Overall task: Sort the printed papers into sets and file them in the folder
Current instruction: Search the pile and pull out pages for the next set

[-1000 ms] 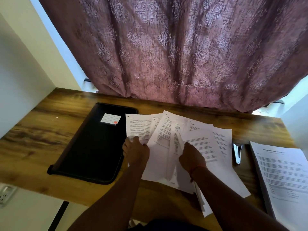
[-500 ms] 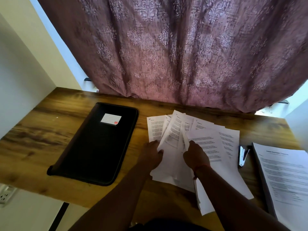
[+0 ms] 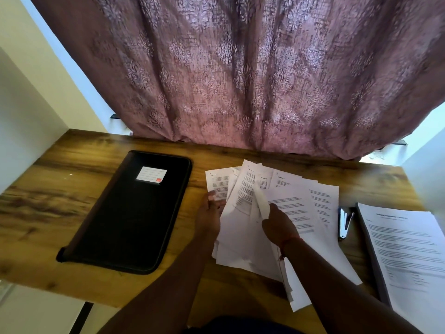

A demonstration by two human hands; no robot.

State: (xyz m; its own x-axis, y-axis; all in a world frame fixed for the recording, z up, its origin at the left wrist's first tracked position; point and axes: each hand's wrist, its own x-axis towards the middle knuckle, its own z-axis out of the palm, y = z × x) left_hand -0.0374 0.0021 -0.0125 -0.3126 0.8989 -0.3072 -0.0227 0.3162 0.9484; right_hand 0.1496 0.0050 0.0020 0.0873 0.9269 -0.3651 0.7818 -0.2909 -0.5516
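Head view: fanned printed papers lie spread on the wooden desk, right of centre, overlapping each other, near edges hanging toward the person. Left hand at the fan's left edge, thumb lying on top of the leftmost sheet and the fingers tucked under it, pinching that sheet. Right hand sits on the middle of the fan, fingers curled and pinching a lifted, curled sheet edge. Red thread band on the right wrist. Black zip folder lies closed and flat on the desk's left side, apart from the papers, white label on its cover. Stapler lies just right of the fan, between it and a separate stack of printed pages at the desk's right edge. Mauve patterned curtain hangs behind the desk.
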